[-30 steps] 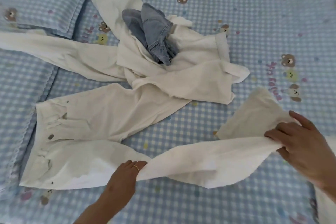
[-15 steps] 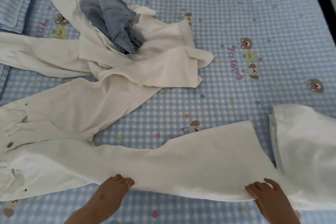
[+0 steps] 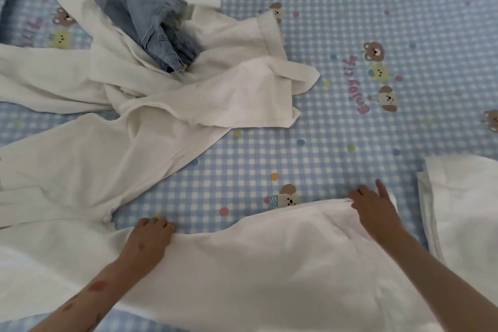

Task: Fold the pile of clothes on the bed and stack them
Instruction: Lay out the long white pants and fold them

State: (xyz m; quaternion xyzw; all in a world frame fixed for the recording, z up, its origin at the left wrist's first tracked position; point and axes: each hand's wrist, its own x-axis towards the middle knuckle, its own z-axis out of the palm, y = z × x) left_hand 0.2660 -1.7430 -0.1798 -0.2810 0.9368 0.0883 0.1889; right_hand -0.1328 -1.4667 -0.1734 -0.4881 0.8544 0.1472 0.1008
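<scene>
Head view: white trousers [image 3: 242, 264] lie spread across the near edge of the bed [image 3: 377, 129], one leg flat under both hands. Judgement: light, limp cotton, no stiffness, wrinkles easily; best held at hem and leg edges. Left hand [image 3: 147, 240] has fingers curled over the leg's far edge, gripping it. Right hand [image 3: 373, 209] pinches the far edge near the hem, index finger extended. Unfolded pile [image 3: 188, 62] well apart; folded white piece [image 3: 463, 210] just right.
</scene>
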